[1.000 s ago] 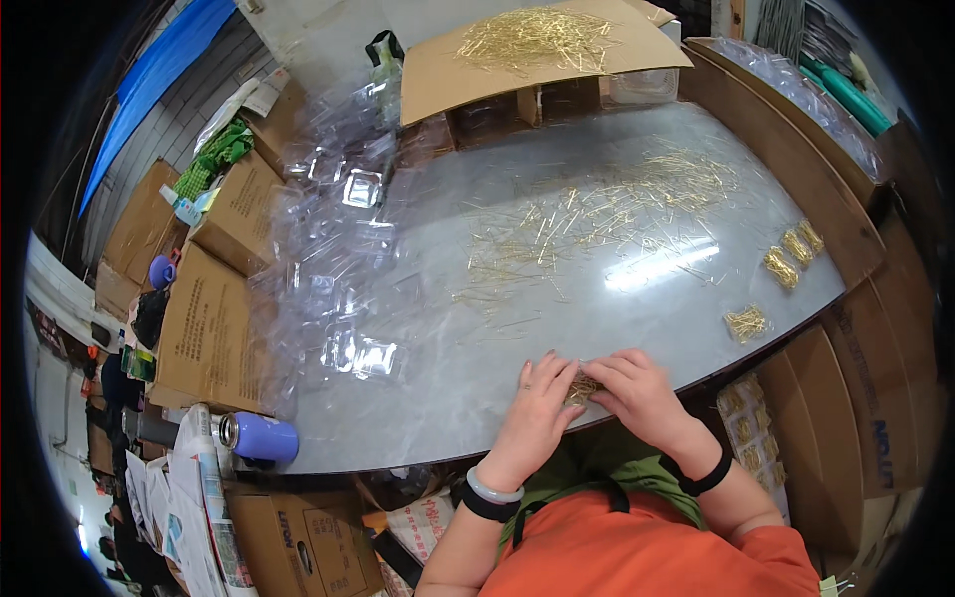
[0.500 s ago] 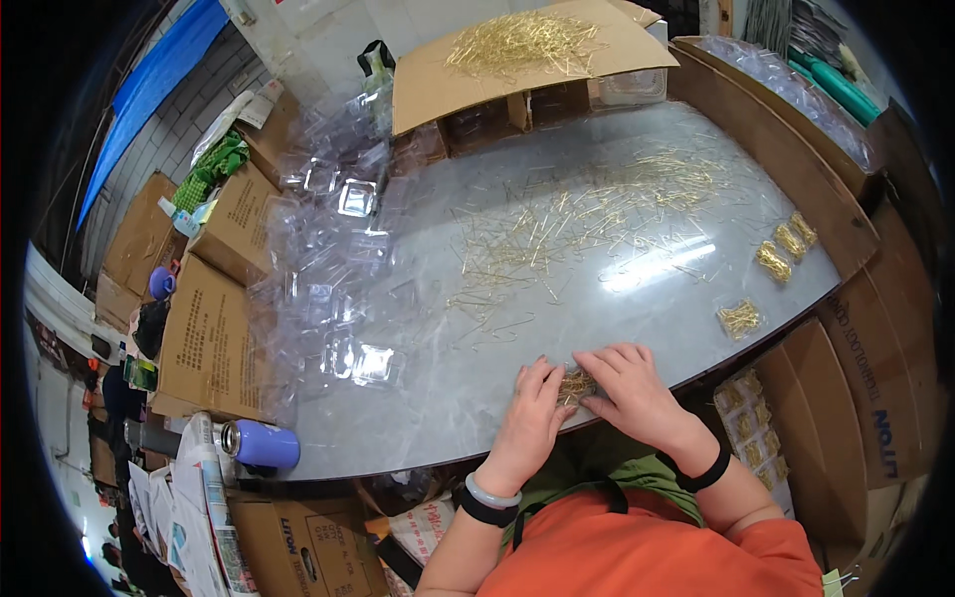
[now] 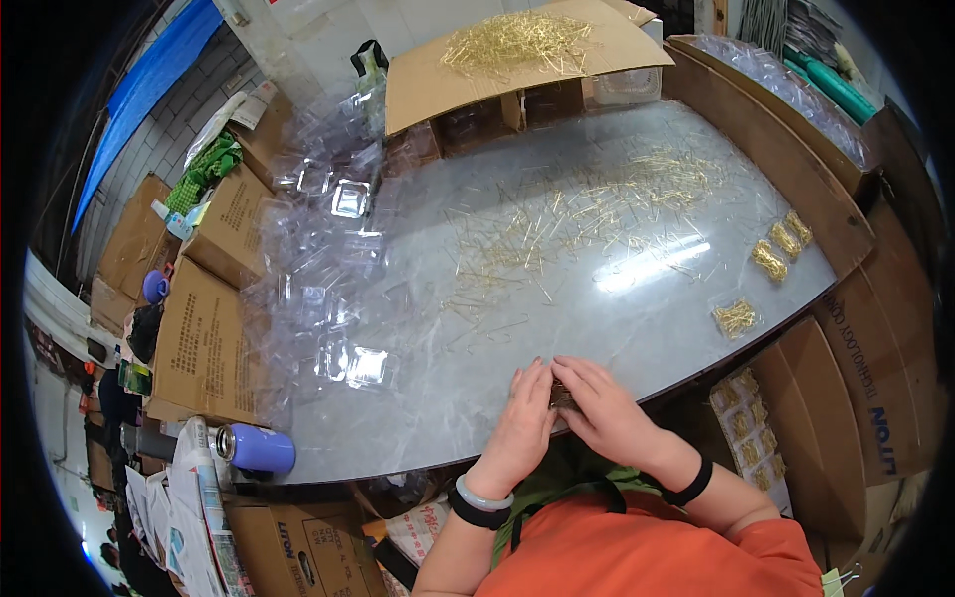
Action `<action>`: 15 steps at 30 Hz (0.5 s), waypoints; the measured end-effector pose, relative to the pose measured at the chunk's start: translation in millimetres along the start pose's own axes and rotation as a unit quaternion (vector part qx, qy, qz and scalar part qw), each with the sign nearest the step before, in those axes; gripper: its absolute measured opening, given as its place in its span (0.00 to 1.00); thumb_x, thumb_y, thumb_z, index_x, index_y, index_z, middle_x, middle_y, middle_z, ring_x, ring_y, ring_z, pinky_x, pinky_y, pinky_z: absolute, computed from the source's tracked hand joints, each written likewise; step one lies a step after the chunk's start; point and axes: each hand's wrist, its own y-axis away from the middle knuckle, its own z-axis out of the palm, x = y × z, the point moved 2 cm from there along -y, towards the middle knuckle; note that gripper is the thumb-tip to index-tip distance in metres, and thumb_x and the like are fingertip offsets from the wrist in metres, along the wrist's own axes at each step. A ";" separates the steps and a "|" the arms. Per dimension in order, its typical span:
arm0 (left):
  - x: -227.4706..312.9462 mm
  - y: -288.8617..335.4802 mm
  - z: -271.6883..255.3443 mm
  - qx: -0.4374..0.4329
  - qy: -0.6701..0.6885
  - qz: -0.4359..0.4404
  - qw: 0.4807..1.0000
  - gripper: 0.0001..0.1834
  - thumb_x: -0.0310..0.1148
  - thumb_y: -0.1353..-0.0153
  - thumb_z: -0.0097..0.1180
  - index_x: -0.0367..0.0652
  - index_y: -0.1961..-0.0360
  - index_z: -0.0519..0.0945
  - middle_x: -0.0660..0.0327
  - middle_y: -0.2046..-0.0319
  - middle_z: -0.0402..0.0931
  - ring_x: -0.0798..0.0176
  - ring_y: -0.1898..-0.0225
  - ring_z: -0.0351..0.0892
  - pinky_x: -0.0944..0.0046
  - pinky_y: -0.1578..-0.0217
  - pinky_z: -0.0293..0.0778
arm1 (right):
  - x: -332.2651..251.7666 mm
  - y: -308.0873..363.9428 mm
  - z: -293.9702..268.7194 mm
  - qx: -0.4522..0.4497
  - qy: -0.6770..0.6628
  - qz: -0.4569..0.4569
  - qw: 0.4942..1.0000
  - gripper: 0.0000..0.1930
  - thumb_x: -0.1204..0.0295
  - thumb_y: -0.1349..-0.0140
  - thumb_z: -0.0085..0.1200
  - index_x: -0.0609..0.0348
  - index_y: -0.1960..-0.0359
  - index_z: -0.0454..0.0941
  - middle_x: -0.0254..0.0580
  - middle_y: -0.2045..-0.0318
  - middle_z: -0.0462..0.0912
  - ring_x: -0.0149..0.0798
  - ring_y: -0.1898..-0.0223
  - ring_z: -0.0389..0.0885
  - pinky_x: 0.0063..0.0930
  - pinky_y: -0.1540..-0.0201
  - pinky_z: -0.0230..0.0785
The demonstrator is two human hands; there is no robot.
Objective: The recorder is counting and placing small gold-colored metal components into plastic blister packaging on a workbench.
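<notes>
Close to the front edge of the grey table (image 3: 448,398), my left hand (image 3: 519,430) and my right hand (image 3: 607,416) press in from both sides on a small bundle of gold wire hooks (image 3: 563,396). Most of the bundle is hidden by my fingers, so only its dark middle shows between them. Beyond my hands, many loose gold wire hooks (image 3: 587,214) lie scattered over the tabletop. At the right edge sits a clear pack of hooks (image 3: 735,318), with several more packed bundles (image 3: 771,261) farther back.
Clear plastic blister shells (image 3: 328,269) pile up along the table's left side. A purple flask (image 3: 257,448) lies at the front left corner. At the back, a cardboard sheet (image 3: 418,95) carries a heap of gold hooks (image 3: 517,45). A box of packed hooks (image 3: 746,428) stands below the right edge.
My hands have drawn closer together around the bundle, the right one shifting left. Less of the hooks shows between them now.
</notes>
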 end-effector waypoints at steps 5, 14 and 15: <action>1.7 -2.0 -8.5 -0.017 0.061 0.013 0.998 0.33 0.18 0.38 0.54 0.27 0.31 0.61 0.38 0.34 0.62 0.32 0.32 0.62 0.46 0.29 0.58 | -2.0 -0.6 9.1 0.014 0.023 0.028 0.999 0.32 0.82 0.43 0.59 0.63 0.34 0.67 0.55 0.40 0.72 0.59 0.40 0.72 0.44 0.36 0.68; 2.8 1.0 6.2 -0.001 -0.062 0.027 0.998 0.31 0.14 0.41 0.47 0.27 0.34 0.65 0.39 0.38 0.65 0.35 0.33 0.63 0.42 0.29 0.58 | 12.2 8.1 -49.5 0.130 0.044 0.072 0.988 0.25 0.82 0.43 0.59 0.62 0.41 0.74 0.51 0.43 0.76 0.55 0.42 0.75 0.42 0.39 0.69; 2.5 2.7 8.0 -0.001 -0.064 0.022 0.998 0.31 0.14 0.42 0.46 0.27 0.34 0.66 0.39 0.38 0.65 0.35 0.34 0.63 0.43 0.29 0.58 | 21.9 15.0 -68.9 0.173 0.095 0.090 0.976 0.22 0.82 0.42 0.59 0.62 0.44 0.75 0.51 0.44 0.77 0.54 0.42 0.75 0.42 0.40 0.70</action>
